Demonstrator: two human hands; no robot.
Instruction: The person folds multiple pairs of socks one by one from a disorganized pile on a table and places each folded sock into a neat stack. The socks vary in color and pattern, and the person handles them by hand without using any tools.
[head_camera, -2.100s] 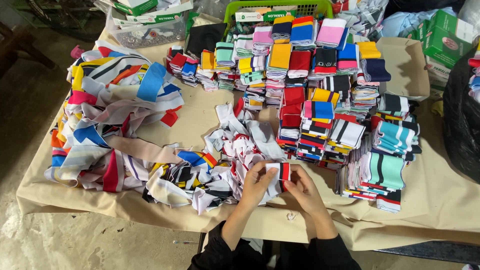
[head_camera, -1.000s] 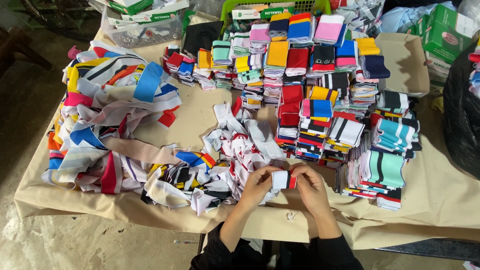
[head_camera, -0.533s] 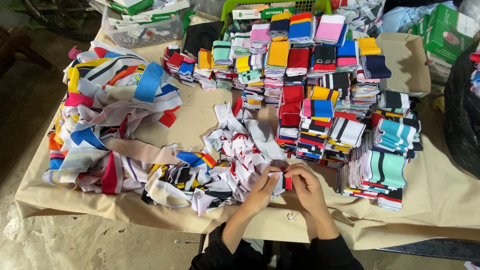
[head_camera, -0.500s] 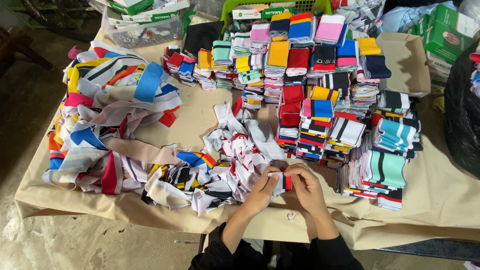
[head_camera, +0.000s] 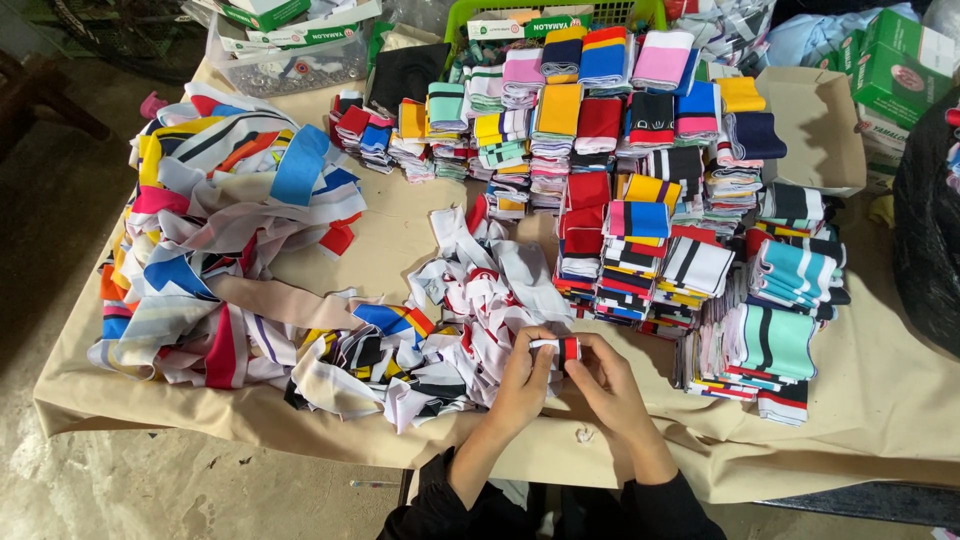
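My left hand (head_camera: 523, 378) and my right hand (head_camera: 598, 372) meet near the table's front edge, and together they pinch a small folded strip of white, red and black fabric (head_camera: 558, 347). Just left of the hands spreads a loose pile of white, red and black fabric strips (head_camera: 470, 300). A bigger tangle of multicoloured strips (head_camera: 215, 250) covers the left side of the table. Stacks of folded fabric pieces (head_camera: 640, 230) in many colours stand in rows beyond and to the right of my hands.
A beige cloth (head_camera: 880, 400) covers the table. At the back stand a green plastic basket (head_camera: 560, 10), a clear bin with boxes (head_camera: 285, 45) and green cartons (head_camera: 900, 65). A black bag (head_camera: 925, 230) sits at the right edge. Concrete floor (head_camera: 50, 250) lies to the left.
Both hands have stayed at the same spot and kept working the small strip between the fingers; it now sits folded tighter. Nothing else on the table moved.
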